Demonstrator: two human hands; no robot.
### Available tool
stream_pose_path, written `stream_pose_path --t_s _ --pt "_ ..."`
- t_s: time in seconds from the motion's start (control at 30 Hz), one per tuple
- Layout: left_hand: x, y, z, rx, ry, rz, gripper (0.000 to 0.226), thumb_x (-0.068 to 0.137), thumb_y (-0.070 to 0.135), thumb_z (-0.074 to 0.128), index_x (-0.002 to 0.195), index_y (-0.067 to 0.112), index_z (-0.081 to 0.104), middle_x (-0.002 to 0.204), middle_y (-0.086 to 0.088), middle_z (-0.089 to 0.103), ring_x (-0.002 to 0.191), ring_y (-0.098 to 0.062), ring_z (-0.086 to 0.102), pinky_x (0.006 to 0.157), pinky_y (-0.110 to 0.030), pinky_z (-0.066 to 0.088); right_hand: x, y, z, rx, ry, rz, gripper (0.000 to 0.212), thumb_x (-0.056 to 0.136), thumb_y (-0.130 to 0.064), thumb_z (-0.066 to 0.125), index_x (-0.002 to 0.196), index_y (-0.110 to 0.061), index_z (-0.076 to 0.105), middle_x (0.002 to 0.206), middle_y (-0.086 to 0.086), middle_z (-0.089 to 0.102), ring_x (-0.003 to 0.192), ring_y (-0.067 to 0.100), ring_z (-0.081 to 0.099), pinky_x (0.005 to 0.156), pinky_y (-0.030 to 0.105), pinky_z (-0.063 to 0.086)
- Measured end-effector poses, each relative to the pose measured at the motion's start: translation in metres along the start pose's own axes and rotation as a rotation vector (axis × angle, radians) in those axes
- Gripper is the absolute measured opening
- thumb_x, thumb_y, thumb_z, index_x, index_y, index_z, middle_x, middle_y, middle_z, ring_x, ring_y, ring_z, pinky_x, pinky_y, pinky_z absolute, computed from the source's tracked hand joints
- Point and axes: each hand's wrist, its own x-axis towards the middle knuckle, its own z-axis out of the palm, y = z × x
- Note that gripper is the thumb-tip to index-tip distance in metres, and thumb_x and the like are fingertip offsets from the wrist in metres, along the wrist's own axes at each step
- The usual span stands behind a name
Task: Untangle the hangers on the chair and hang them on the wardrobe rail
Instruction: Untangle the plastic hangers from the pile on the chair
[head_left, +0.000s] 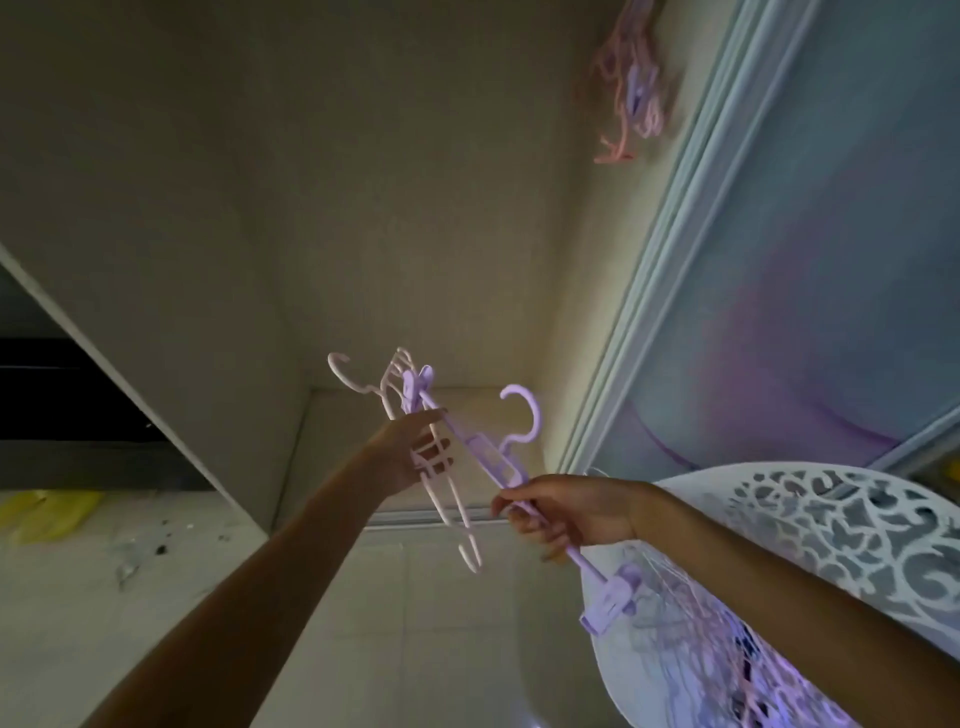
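Observation:
A purple clip hanger (485, 453) runs diagonally across the middle, hook up at the right. My right hand (561, 512) grips its bar, fingers curled round it, with one clip (613, 603) hanging below the hand. A pale pink hanger (452, 512) is tangled with it. My left hand (402, 454) holds this pink hanger, fingers through its frame. More hangers lie in a heap (691, 644) on the white lattice chair (831, 525) at lower right. Several pink and purple hangers (626, 88) hang at the top, inside the wardrobe; the rail itself is out of view.
The open wardrobe compartment (395, 218) has beige walls and a floor ledge (415, 400). A sliding door (810, 249) with a blue-purple pattern stands to the right. A wardrobe partition (156, 395) slants at left, with yellow items (47, 512) beyond it.

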Motion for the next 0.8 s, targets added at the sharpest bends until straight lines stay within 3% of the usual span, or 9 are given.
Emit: stream_pose_path --t_s 0.1,0.2,0.33,0.43,0.7,0.8 --pt "-0.017 0.03 -0.028 0.005 0.046 0.022 0.023 0.094 0.016 0.048 0.072 0.014 0.053 0.054 -0.003 0.054 0.047 -0.013 0.058 0.047 -0.022 0.053 0.013 -0.03 0.026 -0.181 0.239 -0.138 0.014 0.097 -0.025 0.047 0.108 -0.017 0.052 0.073 -0.004 0.053 0.049 0.005 0.046 0.045 0.015 0.039" --pt "-0.023 0.066 -0.043 0.04 0.115 0.082 0.02 0.094 0.018 0.05 0.075 0.014 0.054 0.051 -0.002 0.057 0.039 -0.011 0.058 0.051 -0.024 0.051 0.027 -0.061 0.041 -0.476 0.514 -0.334 0.015 0.098 -0.023 0.047 0.113 -0.02 0.049 0.086 -0.002 0.058 0.06 0.009 0.054 0.051 0.017 0.045" --pt "-0.01 0.123 -0.047 0.084 0.188 0.155 0.006 0.09 0.024 0.054 0.09 0.018 0.051 0.077 -0.006 0.051 0.065 -0.015 0.055 0.054 -0.027 0.046 0.038 -0.116 0.027 -0.569 0.806 -0.522 0.014 0.097 -0.029 0.048 0.09 -0.02 0.056 0.063 0.004 0.053 0.05 0.01 0.052 0.047 0.02 0.045" --pt "0.005 0.161 -0.046 0.115 0.233 0.167 0.01 0.089 0.028 0.056 0.088 0.02 0.051 0.08 -0.006 0.049 0.071 -0.018 0.051 0.066 -0.032 0.043 0.04 -0.158 -0.004 -0.498 1.013 -0.617 0.021 0.098 -0.024 0.046 0.101 -0.009 0.06 0.056 0.001 0.051 0.047 0.015 0.05 0.043 0.02 0.044" --pt "0.049 0.274 -0.012 0.183 0.164 0.266 0.014 0.089 0.023 0.055 0.08 0.013 0.059 0.092 -0.009 0.05 0.076 -0.02 0.054 0.07 -0.036 0.049 0.02 -0.296 -0.099 -0.446 1.224 -0.588 0.029 0.096 -0.014 0.04 0.117 -0.006 0.058 0.064 0.002 0.055 0.053 0.015 0.055 0.049 0.023 0.047" --pt "0.073 0.313 0.002 0.228 0.154 0.315 0.016 0.087 0.021 0.057 0.097 0.009 0.06 0.095 -0.008 0.049 0.076 -0.019 0.054 0.063 -0.034 0.049 0.01 -0.345 -0.123 -0.479 1.288 -0.624 0.028 0.097 -0.016 0.04 0.114 -0.004 0.058 0.069 0.006 0.058 0.057 0.018 0.057 0.052 0.026 0.048"
